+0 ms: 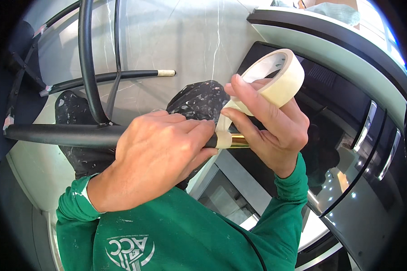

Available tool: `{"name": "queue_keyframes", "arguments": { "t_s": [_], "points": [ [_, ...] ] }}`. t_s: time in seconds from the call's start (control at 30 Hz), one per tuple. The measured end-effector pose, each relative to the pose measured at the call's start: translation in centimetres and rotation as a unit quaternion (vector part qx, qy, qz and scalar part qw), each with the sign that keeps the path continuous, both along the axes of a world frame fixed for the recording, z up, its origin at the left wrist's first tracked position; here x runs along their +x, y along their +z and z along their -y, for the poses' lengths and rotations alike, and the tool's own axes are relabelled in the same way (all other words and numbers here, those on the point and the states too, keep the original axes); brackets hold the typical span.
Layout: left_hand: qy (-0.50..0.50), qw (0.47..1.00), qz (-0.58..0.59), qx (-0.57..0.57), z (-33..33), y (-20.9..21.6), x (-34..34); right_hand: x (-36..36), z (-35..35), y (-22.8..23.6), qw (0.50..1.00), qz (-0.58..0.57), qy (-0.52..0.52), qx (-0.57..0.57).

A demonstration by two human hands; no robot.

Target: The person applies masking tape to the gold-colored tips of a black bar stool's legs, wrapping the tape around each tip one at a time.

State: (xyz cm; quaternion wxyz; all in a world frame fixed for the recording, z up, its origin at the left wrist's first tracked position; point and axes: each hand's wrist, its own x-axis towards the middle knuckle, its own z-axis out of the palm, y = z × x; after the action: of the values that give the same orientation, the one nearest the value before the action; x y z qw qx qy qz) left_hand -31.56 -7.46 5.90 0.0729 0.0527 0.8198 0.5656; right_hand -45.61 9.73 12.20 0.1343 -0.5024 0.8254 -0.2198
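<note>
While the left hand [160, 147] clasps a black leg [63, 135] mid-frame and the right hand [276, 128] holds a tape roll [286, 84] right of centre, wrapping looks partial, the gold section [239, 141] bare past one tape band [224, 140], though another leg [122, 75], upper left, has its end covered.

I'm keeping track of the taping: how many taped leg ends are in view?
2: one taped end on the leg in the left hand, near the right hand; another taped end farther off, past the knees. Others may be hidden.

Bright light enters at upper right, small reflections dot the glossy black doors [338, 124], and edges bend.
</note>
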Motion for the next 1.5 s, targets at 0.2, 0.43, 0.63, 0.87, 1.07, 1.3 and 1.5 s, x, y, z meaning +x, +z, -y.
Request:
{"name": "queue_keyframes", "arguments": {
  "t_s": [0.2,0.43,0.63,0.87,1.07,1.3,1.5],
  "points": [
    [0.003,1.0,-0.002,-0.002,0.0,-0.1,0.1,0.2,0.2,0.0,1.0,-0.014,0.003,-0.005],
    [-0.008,1.0,0.009,0.002,0.2,0.0,-0.1,0.9,0.4,1.6,0.999,-0.036,0.025,-0.006],
    [-0.015,1.0,0.007,0.003,0.3,0.0,-0.1,2.0,-0.4,2.4,1.0,-0.015,0.021,-0.011],
    [0.006,1.0,0.004,0.009,0.1,0.2,-0.1,5.2,-2.7,4.0,0.985,-0.092,0.139,0.044],
    [-0.02,1.0,0.023,-0.002,0.4,0.7,-0.1,6.6,-4.8,3.1,0.954,-0.213,0.209,0.037],
    [-0.008,1.0,0.009,0.026,0.3,0.6,0.0,3.7,-2.6,3.2,0.994,-0.052,0.086,-0.045],
    [-0.022,1.0,-0.002,0.005,0.9,1.0,0.0,2.6,-0.6,3.9,0.994,-0.038,0.077,-0.063]
  ]
}}
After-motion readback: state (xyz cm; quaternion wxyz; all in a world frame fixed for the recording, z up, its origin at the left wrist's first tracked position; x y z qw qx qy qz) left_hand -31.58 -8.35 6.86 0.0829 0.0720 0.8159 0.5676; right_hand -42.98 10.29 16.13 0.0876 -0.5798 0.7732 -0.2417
